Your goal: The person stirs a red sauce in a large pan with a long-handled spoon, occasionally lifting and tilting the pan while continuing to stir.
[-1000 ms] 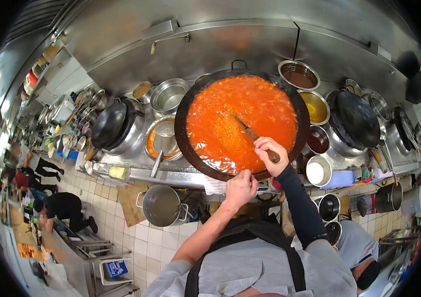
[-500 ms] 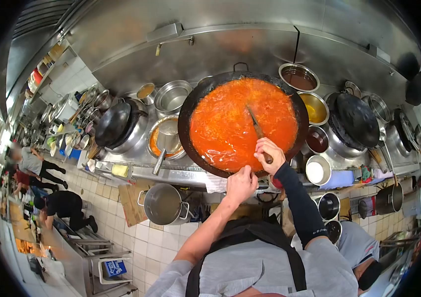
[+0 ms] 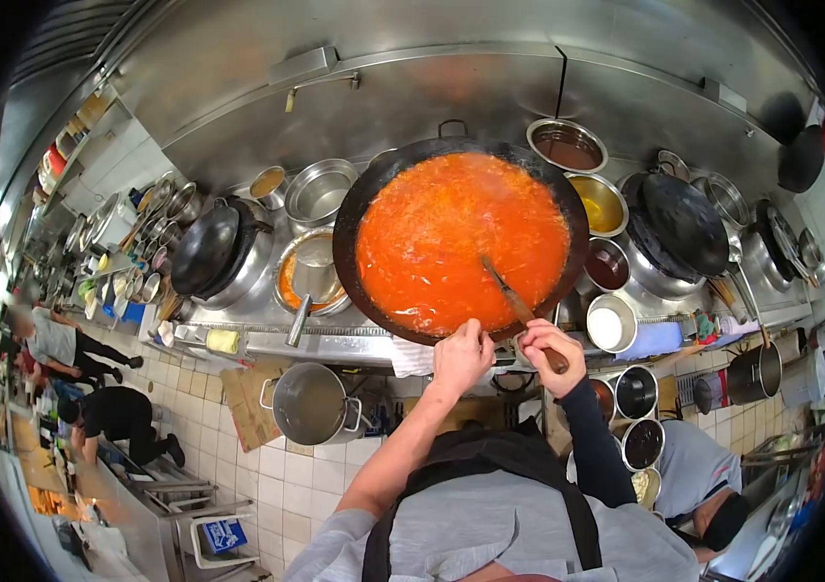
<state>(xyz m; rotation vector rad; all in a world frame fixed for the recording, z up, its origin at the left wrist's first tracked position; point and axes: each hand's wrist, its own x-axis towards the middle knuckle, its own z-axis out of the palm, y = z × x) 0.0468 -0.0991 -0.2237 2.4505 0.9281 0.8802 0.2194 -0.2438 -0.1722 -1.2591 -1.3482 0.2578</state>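
A large black wok (image 3: 345,238) full of bubbling orange-red sauce (image 3: 461,233) stands in front of me. My right hand (image 3: 556,357) is closed round the wooden handle of a long stirring utensil (image 3: 509,294). Its metal end dips into the sauce near the middle right, so the head's shape is hidden. My left hand (image 3: 463,357) is a fist at the wok's near rim; whatever it grips there is covered by the fingers. A white cloth (image 3: 412,357) hangs beside it on the left.
Bowls of dark sauce (image 3: 568,145) and yellow liquid (image 3: 599,204) sit right of the wok. To its left are a steel bowl (image 3: 320,191) and a strainer (image 3: 314,267). A stockpot (image 3: 310,403) is below left. One person (image 3: 698,475) is close on my right; others are far left.
My right hand has come toward my body and slightly right, drawing the utensil's end nearer through the sauce. The left fist stays at the near rim. The whole view has shifted a little.
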